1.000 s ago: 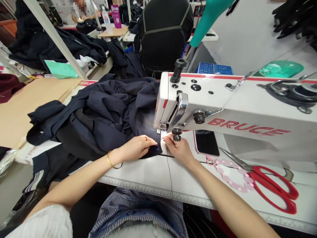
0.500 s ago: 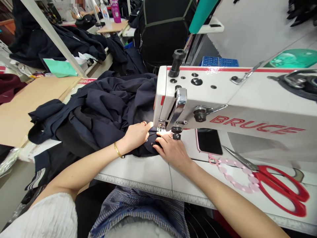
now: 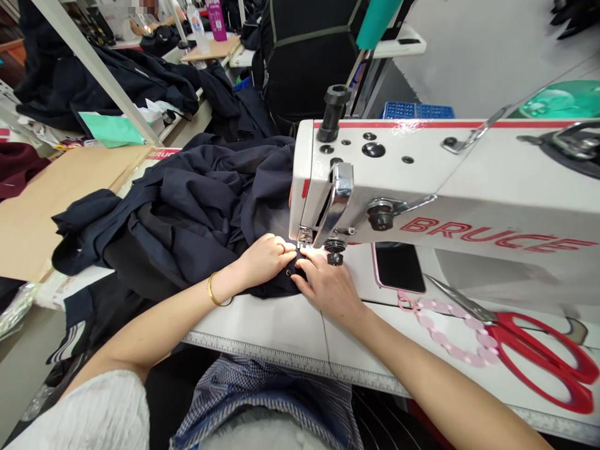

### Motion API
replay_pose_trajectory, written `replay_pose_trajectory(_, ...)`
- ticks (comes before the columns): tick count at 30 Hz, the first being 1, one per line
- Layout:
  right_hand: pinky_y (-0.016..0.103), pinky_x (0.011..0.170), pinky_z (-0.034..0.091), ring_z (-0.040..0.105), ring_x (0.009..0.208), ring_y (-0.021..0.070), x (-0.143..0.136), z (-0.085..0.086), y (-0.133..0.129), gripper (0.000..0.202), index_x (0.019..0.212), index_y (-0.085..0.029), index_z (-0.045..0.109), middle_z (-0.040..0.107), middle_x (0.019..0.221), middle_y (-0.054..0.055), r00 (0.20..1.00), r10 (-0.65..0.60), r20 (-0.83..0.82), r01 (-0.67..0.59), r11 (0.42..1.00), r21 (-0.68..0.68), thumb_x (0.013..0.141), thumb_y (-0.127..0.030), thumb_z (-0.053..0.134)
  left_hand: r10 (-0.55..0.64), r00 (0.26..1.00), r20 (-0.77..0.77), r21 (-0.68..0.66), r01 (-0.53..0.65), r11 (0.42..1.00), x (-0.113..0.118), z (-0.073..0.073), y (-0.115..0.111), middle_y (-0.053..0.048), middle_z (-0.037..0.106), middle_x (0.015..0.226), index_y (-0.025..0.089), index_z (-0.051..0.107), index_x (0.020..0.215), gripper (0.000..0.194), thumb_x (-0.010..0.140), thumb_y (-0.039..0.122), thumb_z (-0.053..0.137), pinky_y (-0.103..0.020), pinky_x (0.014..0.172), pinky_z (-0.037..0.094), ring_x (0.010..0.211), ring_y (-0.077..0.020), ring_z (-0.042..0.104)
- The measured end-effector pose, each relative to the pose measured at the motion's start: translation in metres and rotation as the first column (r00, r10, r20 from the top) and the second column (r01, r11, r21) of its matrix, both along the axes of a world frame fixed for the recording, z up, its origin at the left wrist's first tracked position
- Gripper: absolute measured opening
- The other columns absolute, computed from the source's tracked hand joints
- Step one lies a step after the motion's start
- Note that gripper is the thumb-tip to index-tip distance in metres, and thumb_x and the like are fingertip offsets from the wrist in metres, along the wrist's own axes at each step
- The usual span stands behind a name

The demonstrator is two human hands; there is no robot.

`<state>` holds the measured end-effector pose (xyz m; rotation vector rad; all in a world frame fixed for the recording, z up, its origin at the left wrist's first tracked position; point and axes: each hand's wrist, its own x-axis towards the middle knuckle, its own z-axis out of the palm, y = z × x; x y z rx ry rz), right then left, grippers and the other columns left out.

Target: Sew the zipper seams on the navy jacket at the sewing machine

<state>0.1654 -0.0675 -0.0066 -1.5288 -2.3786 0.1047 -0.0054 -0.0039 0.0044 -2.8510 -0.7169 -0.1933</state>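
A dark navy garment (image 3: 201, 206) lies bunched on the sewing machine's bed, its near edge under the presser foot (image 3: 304, 236). My left hand (image 3: 266, 259), with a gold bangle at the wrist, is closed on the garment just left of the foot, fingers bent. On the right, my right hand (image 3: 325, 281) pinches the cloth edge, thumb and fingertips close to the needle area. Part of its fingers is hidden behind the machine's black tension knob. A small shiny snap (image 3: 288, 272) shows on the cloth between the hands. The white sewing machine (image 3: 365, 175) stands over the work.
Right of my hand lie a phone (image 3: 400, 267) with a pink bead strap (image 3: 438, 340) and red-handled scissors (image 3: 544, 356). A ruler strip (image 3: 262, 351) runs along the table's front edge. Behind stand a black chair (image 3: 312, 59) and a blue basket (image 3: 417, 110). Another person sits far back left.
My left hand has shifted slightly, its fingers now bent closer to the presser foot and the right hand. The right hand stays nearly in place. The camera view has moved a little.
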Motion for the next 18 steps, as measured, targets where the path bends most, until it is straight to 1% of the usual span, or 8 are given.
replay_pose_trajectory(3, 0.035, 0.082, 0.033, 0.048, 0.096, 0.0234, 0.0010, -0.0007, 0.0002, 0.020, 0.092, -0.022, 0.058, 0.060, 0.095, 0.008, 1.000, -0.001, 0.005, 0.001, 1.000, 0.015, 0.086, -0.036, 0.045, 0.010, 0.997, 0.071, -0.013, -0.009, 1.000, -0.0003, -0.0033, 0.0025, -0.002, 0.058, 0.070, 0.017, 0.061, 0.086, 0.019, 0.087, 0.021, 0.043, -0.027, 0.061, 0.036, 0.067, -0.0140, 0.052)
replay_pose_trajectory(6, 0.034, 0.082, 0.032, 0.048, 0.095, 0.0233, 0.0018, -0.0016, 0.0009, 0.021, 0.093, -0.022, 0.057, 0.059, 0.097, 0.008, 1.000, -0.006, 0.015, 0.006, 1.000, 0.026, 0.086, -0.036, 0.044, 0.013, 0.994, 0.108, -0.042, -0.009, 0.999, -0.0005, -0.0036, 0.0047, -0.002, 0.060, 0.075, 0.017, 0.062, 0.086, 0.020, 0.087, 0.021, 0.042, -0.026, 0.060, 0.037, 0.068, -0.0135, 0.053)
replay_pose_trajectory(10, 0.035, 0.082, 0.032, 0.049, 0.093, 0.0230, 0.0023, -0.0028, 0.0023, 0.022, 0.095, -0.022, 0.057, 0.059, 0.097, 0.008, 0.999, -0.021, 0.029, 0.021, 1.000, 0.014, 0.086, -0.037, 0.043, 0.006, 0.991, 0.135, -0.058, 0.002, 0.998, 0.0014, -0.0003, 0.0066, -0.001, 0.060, 0.069, 0.016, 0.062, 0.084, 0.021, 0.087, 0.019, 0.042, -0.024, 0.057, 0.037, 0.062, -0.0125, 0.052)
replay_pose_trajectory(18, 0.035, 0.082, 0.031, 0.049, 0.090, 0.0231, 0.0020, -0.0019, 0.0049, 0.023, 0.096, -0.021, 0.057, 0.059, 0.095, 0.009, 0.999, -0.032, 0.038, 0.031, 0.999, 0.023, 0.086, -0.036, 0.043, -0.003, 0.986, 0.170, -0.030, 0.008, 1.000, 0.0032, 0.0006, 0.0087, -0.002, 0.057, 0.062, 0.016, 0.063, 0.079, 0.026, 0.089, 0.019, 0.039, -0.023, 0.063, 0.039, 0.065, -0.0124, 0.054)
